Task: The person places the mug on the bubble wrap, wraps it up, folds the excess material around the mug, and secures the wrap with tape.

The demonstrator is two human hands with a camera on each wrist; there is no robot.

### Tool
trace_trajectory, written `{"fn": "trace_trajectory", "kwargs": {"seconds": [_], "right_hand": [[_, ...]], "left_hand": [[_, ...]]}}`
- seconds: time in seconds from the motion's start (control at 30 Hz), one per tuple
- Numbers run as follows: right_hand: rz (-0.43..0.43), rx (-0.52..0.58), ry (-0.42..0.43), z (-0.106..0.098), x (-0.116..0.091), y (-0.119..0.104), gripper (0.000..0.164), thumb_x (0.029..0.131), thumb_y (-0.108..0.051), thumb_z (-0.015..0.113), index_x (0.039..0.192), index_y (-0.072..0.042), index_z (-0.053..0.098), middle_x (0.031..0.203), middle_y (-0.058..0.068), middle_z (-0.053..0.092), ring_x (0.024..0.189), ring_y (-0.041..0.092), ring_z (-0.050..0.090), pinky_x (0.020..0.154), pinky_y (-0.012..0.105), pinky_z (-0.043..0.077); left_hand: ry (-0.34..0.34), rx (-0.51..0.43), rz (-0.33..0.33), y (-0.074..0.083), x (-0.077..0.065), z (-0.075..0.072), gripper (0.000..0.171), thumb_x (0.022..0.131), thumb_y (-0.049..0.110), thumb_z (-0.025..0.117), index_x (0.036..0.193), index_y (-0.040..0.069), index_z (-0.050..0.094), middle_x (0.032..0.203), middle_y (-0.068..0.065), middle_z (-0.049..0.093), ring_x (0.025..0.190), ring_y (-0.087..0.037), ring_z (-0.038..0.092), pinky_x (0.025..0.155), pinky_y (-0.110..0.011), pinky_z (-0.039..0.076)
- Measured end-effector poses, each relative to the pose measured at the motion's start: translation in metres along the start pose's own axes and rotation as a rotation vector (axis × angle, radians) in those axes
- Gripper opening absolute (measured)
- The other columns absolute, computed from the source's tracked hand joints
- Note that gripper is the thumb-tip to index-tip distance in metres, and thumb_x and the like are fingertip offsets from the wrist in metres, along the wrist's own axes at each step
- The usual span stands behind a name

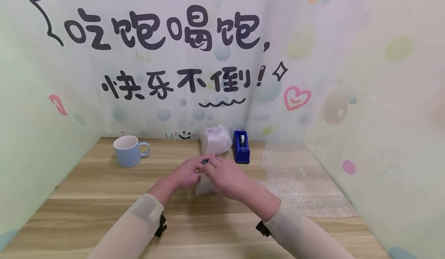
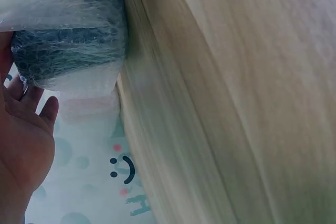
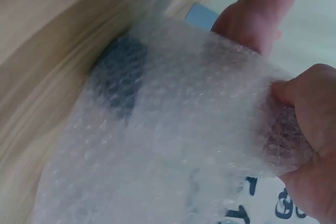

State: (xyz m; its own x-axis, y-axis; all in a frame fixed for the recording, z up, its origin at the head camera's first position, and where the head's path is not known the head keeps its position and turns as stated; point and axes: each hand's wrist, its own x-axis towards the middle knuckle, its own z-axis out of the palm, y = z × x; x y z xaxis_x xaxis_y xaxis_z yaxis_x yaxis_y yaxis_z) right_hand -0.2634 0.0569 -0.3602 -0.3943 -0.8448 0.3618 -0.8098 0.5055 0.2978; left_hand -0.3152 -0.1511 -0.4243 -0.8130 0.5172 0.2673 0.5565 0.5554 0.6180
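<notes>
here, left grip (image 1: 187,174) holds wrapped bundle (image 2: 71,35) (dark thing (image 3: 119,77) inside); right grip (image 1: 227,176) pinches bubble wrap (image 3: 189,114).

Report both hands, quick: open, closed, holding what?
Left hand: closed, holding the dark bubble-wrapped item.
Right hand: closed, gripping the bubble wrap near its edge.

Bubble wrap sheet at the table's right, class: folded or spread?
Spread: the bubble wrap sheet lies flat across the tabletop.

A plastic-wrapped bundle (image 2: 71,51) (dark inside) shows at ten o'clock — left hand (image 2: 26,142) holding it from eight, wooden tabletop (image 2: 231,93) at three.
</notes>
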Motion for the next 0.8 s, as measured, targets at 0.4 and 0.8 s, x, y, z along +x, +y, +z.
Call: {"fn": "trace_trajectory", "kwargs": {"seconds": [0.4, 0.8], "right_hand": [[0.182, 0.095, 0.01, 0.021, 0.014, 0.03, 0.023, 0.098, 0.004, 0.07, 0.119, -0.006, 0.073, 0.112, 0.007, 0.075, 0.104, 0.024, 0.074, 0.095, 0.037, 0.063], [0.226, 0.066, 0.129, 0.036, 0.011, 0.039, 0.014, 0.104, -0.013, 0.075, 0.117, -0.01, 0.074, 0.109, 0.005, 0.075, 0.102, 0.023, 0.073, 0.089, 0.037, 0.063]], "left_hand": [[0.006, -0.18, 0.007, -0.006, -0.007, 0.004, 0.033, 0.097, 0.015, 0.049, 0.068, -0.001, 0.054, 0.17, -0.027, 0.043, 0.154, -0.044, 0.048, 0.113, -0.045, 0.052], [0.008, -0.217, -0.155, -0.002, -0.005, 0.002, 0.053, 0.107, 0.018, 0.051, 0.159, 0.008, 0.047, 0.164, -0.021, 0.054, 0.151, -0.038, 0.053, 0.122, -0.06, 0.048]]}}
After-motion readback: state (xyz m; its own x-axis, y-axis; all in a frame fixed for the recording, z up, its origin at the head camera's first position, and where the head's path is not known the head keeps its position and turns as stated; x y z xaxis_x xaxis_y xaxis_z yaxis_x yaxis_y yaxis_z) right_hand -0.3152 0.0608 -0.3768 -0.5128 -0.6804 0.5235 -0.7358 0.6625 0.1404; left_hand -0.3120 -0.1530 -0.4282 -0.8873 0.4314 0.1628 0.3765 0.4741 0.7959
